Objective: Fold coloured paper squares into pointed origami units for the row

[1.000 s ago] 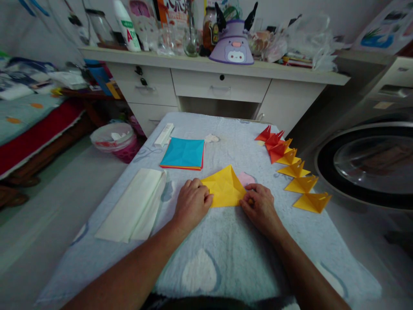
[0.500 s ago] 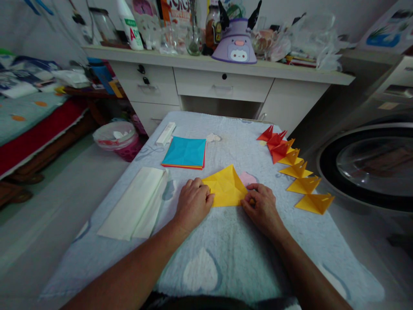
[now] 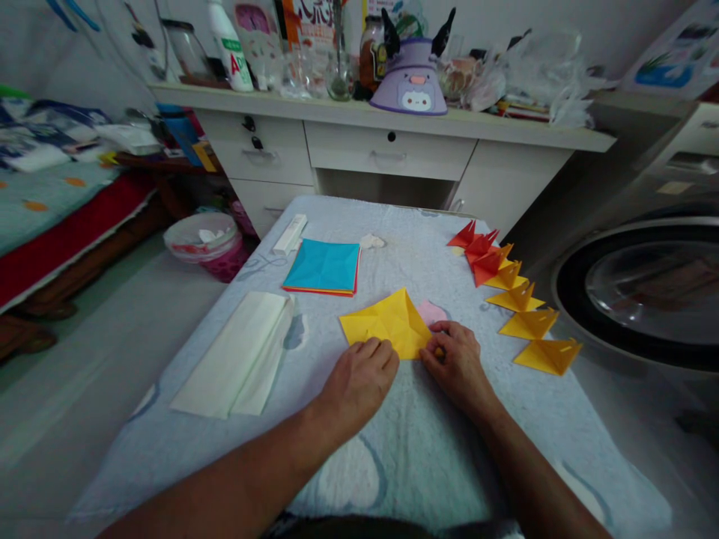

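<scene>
Yellow paper (image 3: 400, 318), partly folded, lies near the middle of the pale blue tablecloth (image 3: 427, 449), as I see it in the head view. Right hand (image 3: 456, 361): thumb and forefinger appear pinched together on the paper's right corner. Left hand (image 3: 362, 376): fingers curl down onto the near edge; whether they pinch it or merely press, I cannot tell. The paper's left corner lies free. I judge the chief risk to be a skewed crease: should the right pinch slacken under a sideways push from the left hand, the sheet could turn on the cloth. Backing this soft-looking might leave a crease blunt, and too hard a pull might tear the held corner. Both hands are apart from the blue-topped paper stack (image 3: 323, 265) and the row of red and yellow folded pieces (image 3: 528, 323); a wide rightward sweep might disturb the nearest piece.
</scene>
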`<state>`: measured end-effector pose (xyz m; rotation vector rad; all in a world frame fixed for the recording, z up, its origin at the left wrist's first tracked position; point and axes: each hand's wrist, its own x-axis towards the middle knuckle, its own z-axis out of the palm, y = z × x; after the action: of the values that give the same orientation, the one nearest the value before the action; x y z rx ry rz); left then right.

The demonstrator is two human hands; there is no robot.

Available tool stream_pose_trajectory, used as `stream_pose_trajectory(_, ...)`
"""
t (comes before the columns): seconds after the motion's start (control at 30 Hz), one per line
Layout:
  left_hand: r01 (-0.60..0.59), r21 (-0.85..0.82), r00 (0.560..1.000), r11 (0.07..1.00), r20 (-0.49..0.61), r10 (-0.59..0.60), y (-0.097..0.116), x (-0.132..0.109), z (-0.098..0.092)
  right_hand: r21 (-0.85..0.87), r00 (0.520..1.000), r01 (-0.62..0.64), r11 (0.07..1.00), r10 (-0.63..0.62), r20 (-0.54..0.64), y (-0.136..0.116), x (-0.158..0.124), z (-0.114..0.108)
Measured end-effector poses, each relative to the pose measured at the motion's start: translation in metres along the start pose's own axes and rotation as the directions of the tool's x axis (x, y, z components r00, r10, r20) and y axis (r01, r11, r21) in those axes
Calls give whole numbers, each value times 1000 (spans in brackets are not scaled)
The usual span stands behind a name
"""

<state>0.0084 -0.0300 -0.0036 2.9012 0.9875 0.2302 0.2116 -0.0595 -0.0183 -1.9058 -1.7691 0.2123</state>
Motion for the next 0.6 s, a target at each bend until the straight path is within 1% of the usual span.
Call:
stream_pose_trajectory(0.13, 63, 71, 998, 995, 4, -64, 15, -4, 3, -1, 1000, -3, 1000, 3, 4, 0, 0, 0)
stream_pose_trajectory(0.27, 85, 103, 996, 991, -5, -85, 22, -4, 0, 1, 1000, -8, 1000, 8, 12, 0, -1, -3)
stream_pose_trajectory(0.47, 77, 79, 997, 994, -5, -77, 20, -4, -1, -5, 999, -23, 1000, 23, 46, 5, -3, -12)
stream_pose_trajectory(0.6, 11, 1, 1000, 1000, -26, -11, 18, -5, 3, -1, 999, -23, 1000, 23, 46, 7, -3, -13)
